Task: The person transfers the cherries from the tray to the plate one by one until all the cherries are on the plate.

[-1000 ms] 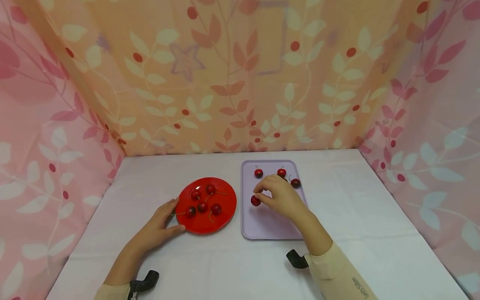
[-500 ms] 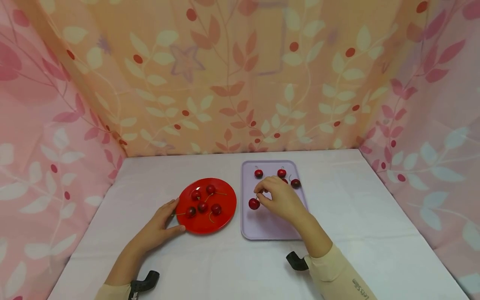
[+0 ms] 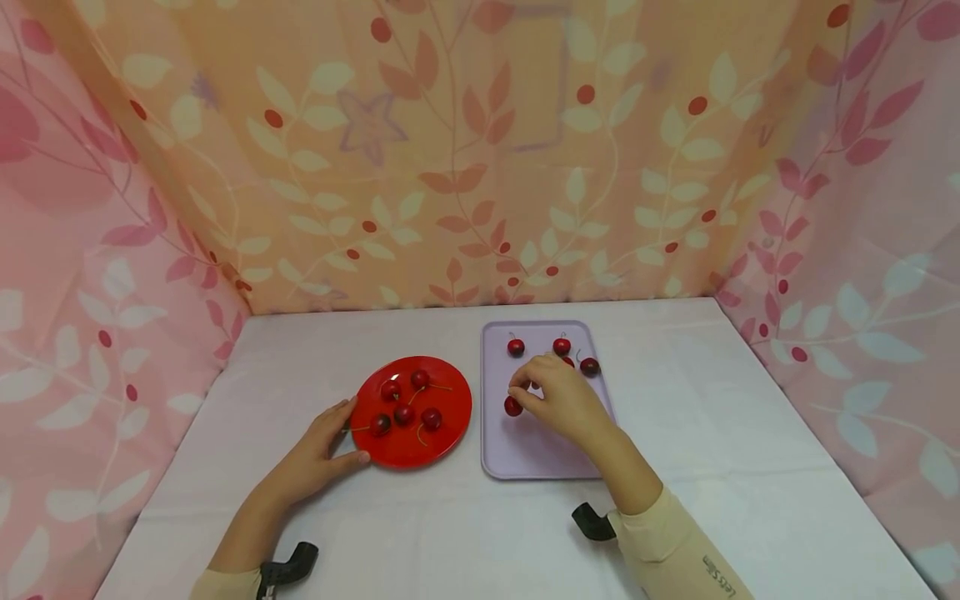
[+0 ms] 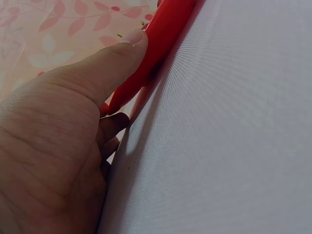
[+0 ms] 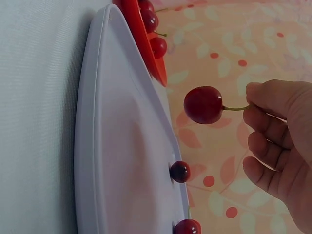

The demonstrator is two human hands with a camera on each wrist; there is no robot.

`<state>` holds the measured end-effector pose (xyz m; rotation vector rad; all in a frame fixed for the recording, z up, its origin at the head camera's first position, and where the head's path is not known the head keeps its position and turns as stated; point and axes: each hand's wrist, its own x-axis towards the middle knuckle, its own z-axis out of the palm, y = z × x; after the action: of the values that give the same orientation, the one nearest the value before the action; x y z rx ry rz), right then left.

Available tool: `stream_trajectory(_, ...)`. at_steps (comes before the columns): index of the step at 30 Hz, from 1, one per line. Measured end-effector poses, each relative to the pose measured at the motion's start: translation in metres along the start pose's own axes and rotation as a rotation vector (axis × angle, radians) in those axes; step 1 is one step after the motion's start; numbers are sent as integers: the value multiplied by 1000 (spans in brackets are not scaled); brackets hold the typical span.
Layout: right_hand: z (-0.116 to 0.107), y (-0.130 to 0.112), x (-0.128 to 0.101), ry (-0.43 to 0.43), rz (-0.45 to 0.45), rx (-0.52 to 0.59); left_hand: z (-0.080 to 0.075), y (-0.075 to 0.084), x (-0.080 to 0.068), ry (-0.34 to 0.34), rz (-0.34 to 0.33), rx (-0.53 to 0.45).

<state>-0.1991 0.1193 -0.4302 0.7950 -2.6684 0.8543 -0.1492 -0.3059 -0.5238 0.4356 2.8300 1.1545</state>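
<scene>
Right hand (image 3: 564,398): grip pinches a cherry (image 5: 203,105) by its stem, lifted clear of the tray (image 3: 540,450).
Left hand (image 3: 318,450): grip spread, thumb against the plate (image 3: 450,417) rim.

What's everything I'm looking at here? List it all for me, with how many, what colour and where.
red plate: one, red, on the table left of the tray.
cherries on the plate: five, dark red, stems on, near the plate's middle.
tray: one, pale lilac, right of the plate.
cherries on the tray: at least three at its far end; one more is partly hidden behind the hand.
held cherry: one, red, hanging by its stem above the tray.
tablecloth: one, white, covering the table.
curtains: leaf-patterned, orange at the back, pink at both sides.
left hand: rests against the plate's near-left rim.
right hand: pinches the cherry's stem.
</scene>
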Motion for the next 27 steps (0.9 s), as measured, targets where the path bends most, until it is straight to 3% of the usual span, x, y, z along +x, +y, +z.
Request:
stream_trajectory(17, 1, -8, 7, -14, 14, -14, -6, 2, 1, -9, 2, 8)
stream_trajectory(27, 10, -14, 19, -2, -16, -3, -2, 2, 1, -15, -13, 3)
